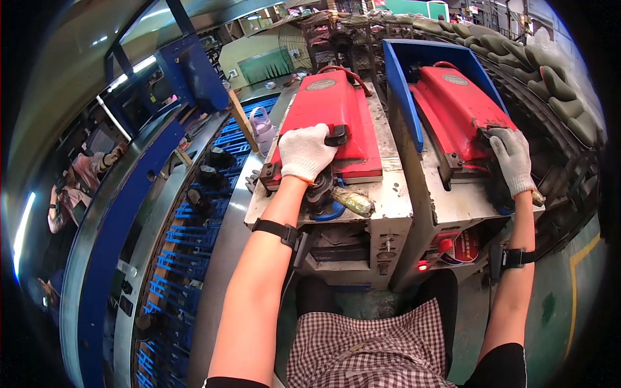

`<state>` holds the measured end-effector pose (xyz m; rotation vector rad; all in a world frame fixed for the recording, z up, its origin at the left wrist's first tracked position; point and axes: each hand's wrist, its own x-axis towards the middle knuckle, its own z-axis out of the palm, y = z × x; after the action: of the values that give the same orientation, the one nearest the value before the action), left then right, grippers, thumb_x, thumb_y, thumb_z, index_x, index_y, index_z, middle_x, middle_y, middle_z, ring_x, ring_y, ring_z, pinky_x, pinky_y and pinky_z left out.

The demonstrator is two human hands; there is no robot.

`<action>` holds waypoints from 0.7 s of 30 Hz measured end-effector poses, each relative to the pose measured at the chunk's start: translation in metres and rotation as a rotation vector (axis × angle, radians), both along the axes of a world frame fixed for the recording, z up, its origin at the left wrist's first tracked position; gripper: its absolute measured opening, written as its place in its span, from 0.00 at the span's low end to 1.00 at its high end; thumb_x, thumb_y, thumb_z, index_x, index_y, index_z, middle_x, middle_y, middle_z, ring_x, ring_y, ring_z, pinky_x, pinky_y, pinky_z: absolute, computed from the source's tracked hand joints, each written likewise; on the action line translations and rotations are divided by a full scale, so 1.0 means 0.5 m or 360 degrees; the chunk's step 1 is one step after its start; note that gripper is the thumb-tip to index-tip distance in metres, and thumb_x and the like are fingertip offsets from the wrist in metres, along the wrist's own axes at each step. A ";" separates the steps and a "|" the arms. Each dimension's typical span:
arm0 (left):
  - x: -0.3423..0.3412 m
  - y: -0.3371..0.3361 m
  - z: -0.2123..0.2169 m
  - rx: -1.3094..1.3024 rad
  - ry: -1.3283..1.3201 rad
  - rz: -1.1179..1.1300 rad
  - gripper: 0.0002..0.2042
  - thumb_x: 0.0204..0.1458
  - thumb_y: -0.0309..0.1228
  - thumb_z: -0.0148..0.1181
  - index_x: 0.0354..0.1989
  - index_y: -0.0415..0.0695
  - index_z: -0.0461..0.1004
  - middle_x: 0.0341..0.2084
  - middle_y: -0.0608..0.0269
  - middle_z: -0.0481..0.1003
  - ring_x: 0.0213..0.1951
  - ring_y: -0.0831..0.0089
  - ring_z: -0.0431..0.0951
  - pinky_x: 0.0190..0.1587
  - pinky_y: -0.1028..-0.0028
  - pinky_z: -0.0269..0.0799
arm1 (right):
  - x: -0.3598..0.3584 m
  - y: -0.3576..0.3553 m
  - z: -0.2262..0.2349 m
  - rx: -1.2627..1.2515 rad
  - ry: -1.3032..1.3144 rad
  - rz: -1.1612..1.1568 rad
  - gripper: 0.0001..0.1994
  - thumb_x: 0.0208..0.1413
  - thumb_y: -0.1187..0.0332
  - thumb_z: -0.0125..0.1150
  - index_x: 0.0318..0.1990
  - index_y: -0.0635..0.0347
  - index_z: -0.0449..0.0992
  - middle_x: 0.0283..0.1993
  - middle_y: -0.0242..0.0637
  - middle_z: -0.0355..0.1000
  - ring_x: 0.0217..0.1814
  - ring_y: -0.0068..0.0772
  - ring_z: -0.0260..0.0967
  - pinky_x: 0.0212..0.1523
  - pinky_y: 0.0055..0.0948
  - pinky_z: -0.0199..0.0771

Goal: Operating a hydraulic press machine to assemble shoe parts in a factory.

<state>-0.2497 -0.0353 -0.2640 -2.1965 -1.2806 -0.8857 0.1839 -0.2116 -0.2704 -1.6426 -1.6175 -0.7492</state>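
A: What's crowding those machines?

B: Long conveyor with blue rods point(173, 236) down the left, rack of olive pads point(559, 84) far right, plus a blue guard point(404, 97) walling the right machine's top.

A: Hands?

B: Both gloved, out over the front ends of the left red cover point(323, 100) and right red cover point(446, 97). Left hand point(304, 152) is curled round the left black handle point(339, 136), near its base's front edge; right hand point(514, 158) is on the right black handle point(486, 134), can't tell how tightly.

A: Hidden stuff?

B: Gloves cover most of both handles; under the right hand it's just dark.
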 end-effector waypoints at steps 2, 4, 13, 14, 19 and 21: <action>0.002 -0.001 0.001 0.0045 -0.0004 -0.0010 0.11 0.43 0.45 0.71 0.29 0.53 0.83 0.24 0.58 0.82 0.29 0.55 0.84 0.34 0.59 0.79 | 0.000 -0.002 0.001 0.0014 0.0021 0.0003 0.10 0.63 0.62 0.61 0.44 0.57 0.82 0.44 0.40 0.79 0.52 0.49 0.72 0.58 0.42 0.69; 0.007 0.000 0.000 0.0020 -0.0008 -0.0019 0.11 0.44 0.45 0.71 0.29 0.53 0.83 0.23 0.58 0.81 0.29 0.55 0.84 0.33 0.58 0.79 | 0.003 -0.008 0.002 0.0019 0.0029 0.0023 0.10 0.62 0.62 0.62 0.43 0.57 0.82 0.44 0.40 0.80 0.52 0.49 0.73 0.57 0.42 0.69; -0.002 0.008 -0.004 0.0169 -0.0058 -0.0134 0.11 0.47 0.46 0.69 0.25 0.53 0.79 0.19 0.56 0.79 0.26 0.53 0.83 0.31 0.56 0.77 | 0.005 0.011 -0.001 0.0144 -0.0038 0.0089 0.10 0.59 0.59 0.67 0.40 0.54 0.84 0.40 0.39 0.80 0.47 0.48 0.75 0.53 0.44 0.71; -0.008 0.005 0.000 0.0191 -0.0054 -0.0115 0.12 0.47 0.46 0.69 0.25 0.53 0.79 0.18 0.55 0.78 0.26 0.53 0.83 0.30 0.56 0.77 | 0.010 0.018 -0.005 0.0141 -0.0054 0.0061 0.10 0.59 0.58 0.66 0.41 0.52 0.84 0.39 0.38 0.80 0.46 0.47 0.74 0.53 0.44 0.71; 0.015 0.006 -0.007 0.0124 -0.0029 -0.0094 0.14 0.47 0.49 0.70 0.25 0.53 0.79 0.19 0.55 0.79 0.27 0.53 0.83 0.32 0.57 0.76 | 0.017 -0.004 -0.008 0.0038 0.0022 -0.0070 0.11 0.60 0.56 0.64 0.41 0.51 0.85 0.40 0.37 0.80 0.48 0.46 0.73 0.56 0.44 0.69; 0.019 0.003 -0.006 0.0114 -0.0030 -0.0100 0.14 0.47 0.49 0.70 0.26 0.53 0.80 0.19 0.55 0.79 0.27 0.54 0.83 0.33 0.57 0.77 | 0.019 -0.007 -0.010 0.0048 0.0024 -0.0078 0.11 0.60 0.56 0.64 0.41 0.51 0.85 0.40 0.38 0.80 0.48 0.46 0.73 0.56 0.44 0.69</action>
<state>-0.2404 -0.0336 -0.2671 -2.1882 -1.1757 -0.9633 0.1935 -0.2149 -0.2752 -1.6676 -1.5531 -0.7808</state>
